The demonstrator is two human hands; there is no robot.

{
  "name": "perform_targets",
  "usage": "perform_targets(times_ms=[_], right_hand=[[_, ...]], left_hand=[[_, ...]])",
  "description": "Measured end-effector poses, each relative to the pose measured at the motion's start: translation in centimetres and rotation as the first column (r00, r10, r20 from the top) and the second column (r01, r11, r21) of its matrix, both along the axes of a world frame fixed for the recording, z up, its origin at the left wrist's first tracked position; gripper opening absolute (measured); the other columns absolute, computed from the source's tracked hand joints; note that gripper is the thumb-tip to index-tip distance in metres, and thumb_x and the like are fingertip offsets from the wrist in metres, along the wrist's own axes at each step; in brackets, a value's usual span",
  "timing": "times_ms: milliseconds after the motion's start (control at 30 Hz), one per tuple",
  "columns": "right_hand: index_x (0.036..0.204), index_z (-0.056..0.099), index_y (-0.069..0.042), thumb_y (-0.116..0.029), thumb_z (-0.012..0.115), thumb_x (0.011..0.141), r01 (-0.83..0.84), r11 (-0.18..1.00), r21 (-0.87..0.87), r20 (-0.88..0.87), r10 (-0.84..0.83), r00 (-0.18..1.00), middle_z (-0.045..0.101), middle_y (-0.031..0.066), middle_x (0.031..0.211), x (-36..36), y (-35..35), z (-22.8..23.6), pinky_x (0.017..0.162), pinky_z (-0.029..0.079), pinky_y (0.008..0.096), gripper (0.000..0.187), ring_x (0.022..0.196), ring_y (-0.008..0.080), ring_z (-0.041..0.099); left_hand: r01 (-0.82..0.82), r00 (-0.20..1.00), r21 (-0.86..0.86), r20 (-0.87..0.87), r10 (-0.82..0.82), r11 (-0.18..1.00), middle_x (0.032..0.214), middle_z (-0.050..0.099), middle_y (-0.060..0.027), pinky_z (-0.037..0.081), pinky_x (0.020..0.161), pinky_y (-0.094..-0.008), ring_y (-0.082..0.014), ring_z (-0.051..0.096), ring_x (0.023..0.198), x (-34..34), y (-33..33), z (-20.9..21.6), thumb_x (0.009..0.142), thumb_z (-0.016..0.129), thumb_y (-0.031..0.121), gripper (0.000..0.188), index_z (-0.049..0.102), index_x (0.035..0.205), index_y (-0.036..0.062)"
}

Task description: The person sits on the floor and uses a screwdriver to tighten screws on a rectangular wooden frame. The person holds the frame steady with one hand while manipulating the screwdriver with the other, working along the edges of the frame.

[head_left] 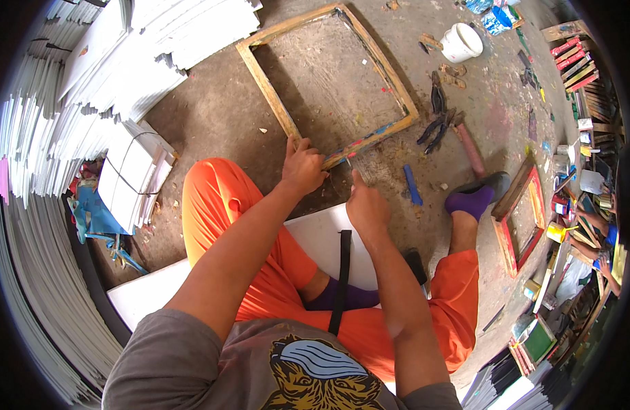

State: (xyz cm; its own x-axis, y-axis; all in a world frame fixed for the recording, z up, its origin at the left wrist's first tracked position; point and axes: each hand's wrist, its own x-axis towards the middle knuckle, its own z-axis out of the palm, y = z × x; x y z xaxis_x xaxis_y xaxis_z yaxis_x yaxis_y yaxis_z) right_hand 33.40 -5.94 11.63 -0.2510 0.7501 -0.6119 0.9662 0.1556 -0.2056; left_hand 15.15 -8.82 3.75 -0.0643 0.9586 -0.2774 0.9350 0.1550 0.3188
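A wooden frame (390, 82), its wood stained with paint, lies on the concrete floor in front of me. My left hand (304, 167) is closed round its near corner, fingers wrapped over the wood. Just right of that corner, my right hand (367, 205) is closed, with a thin pale tip sticking out toward the frame's near bar. The rest of what it holds is hidden in the fist. Dark pliers (436, 130) lie right of the frame, beside a stick with a reddish handle (471, 150). A blue strip (412, 184) rests closer to my right hand.
Stacks of white sheets (123, 61) fill the left side. A white bucket (461, 42) stands at the far right. A smaller red-painted frame (523, 219) lies beyond my foot. Another person's hands (592, 232) show at the right edge among paint pots.
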Motion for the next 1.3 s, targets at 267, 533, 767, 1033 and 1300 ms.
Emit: perform_targets(times_ms=[267, 533, 767, 1033, 1300], right_hand=[[0.157, 0.052, -0.014, -0.018, 0.056, 0.101, 0.032, 0.998, -0.061, -0.124, -0.039, 0.992, 0.077, 0.0205, 0.11, 0.7, 1.6, -2.2, 0.087, 0.06, 0.0543, 0.056, 0.1, 0.0424, 0.075], [0.153, 0.056, -0.018, -0.025, 0.055, 0.106, -0.029, 1.0, 0.004, -0.094, 0.03, 0.995, 0.077, 0.0221, 0.104, -0.2, 1.3, -0.8, 0.085, 0.058, 0.0575, 0.048, 0.095, 0.0444, 0.074], [0.155, 0.055, -0.022, -0.027, 0.053, 0.107, -0.009, 0.998, 0.055, -0.068, 0.012, 0.998, 0.077, 0.0219, 0.095, 1.3, -0.4, -1.4, 0.08, 0.059, 0.0583, 0.049, 0.092, 0.0447, 0.075], [0.159, 0.048, -0.012, -0.021, 0.056, 0.103, -0.079, 0.996, -0.032, 0.099, 0.082, 0.992, 0.077, 0.0216, 0.104, -0.9, 0.0, -0.3, 0.079, 0.06, 0.0562, 0.057, 0.094, 0.0417, 0.076], [0.157, 0.052, -0.009, -0.017, 0.057, 0.101, -0.08, 0.997, -0.012, 0.086, 0.081, 0.993, 0.076, 0.0236, 0.107, -2.0, -0.6, -0.5, 0.077, 0.061, 0.0504, 0.056, 0.097, 0.0387, 0.076]], left_hand=[[0.002, 1.0, 0.015, 0.002, -0.002, 1.0, 0.111, 0.076, -0.0038, 0.019, 0.128, -0.0621, -0.0292, 0.052, 0.136, 0.1, 0.1, -1.4, 0.081, 0.084, 0.037, 0.034, 0.083, 0.106, 0.0143], [-0.053, 0.995, 0.098, 0.095, 0.044, 0.994, 0.107, 0.077, -0.005, 0.022, 0.127, -0.0592, -0.0287, 0.053, 0.134, -0.5, -0.5, -2.3, 0.077, 0.088, 0.039, 0.037, 0.083, 0.105, 0.0145], [-0.043, 0.992, 0.058, 0.121, 0.035, 0.997, 0.109, 0.077, -0.0045, 0.022, 0.127, -0.0591, -0.0284, 0.053, 0.134, -0.6, -0.3, -1.9, 0.077, 0.088, 0.04, 0.039, 0.084, 0.104, 0.0132], [-0.044, 0.995, 0.035, 0.087, 0.04, 0.998, 0.112, 0.077, -0.0038, 0.021, 0.128, -0.0588, -0.0277, 0.052, 0.135, -0.2, -0.3, -1.4, 0.079, 0.087, 0.04, 0.039, 0.084, 0.107, 0.0138], [-0.044, 0.998, 0.072, 0.057, 0.04, 0.996, 0.109, 0.078, -0.003, 0.023, 0.127, -0.0604, -0.0274, 0.053, 0.134, -0.6, -0.6, -2.3, 0.078, 0.087, 0.039, 0.036, 0.084, 0.104, 0.0137]])
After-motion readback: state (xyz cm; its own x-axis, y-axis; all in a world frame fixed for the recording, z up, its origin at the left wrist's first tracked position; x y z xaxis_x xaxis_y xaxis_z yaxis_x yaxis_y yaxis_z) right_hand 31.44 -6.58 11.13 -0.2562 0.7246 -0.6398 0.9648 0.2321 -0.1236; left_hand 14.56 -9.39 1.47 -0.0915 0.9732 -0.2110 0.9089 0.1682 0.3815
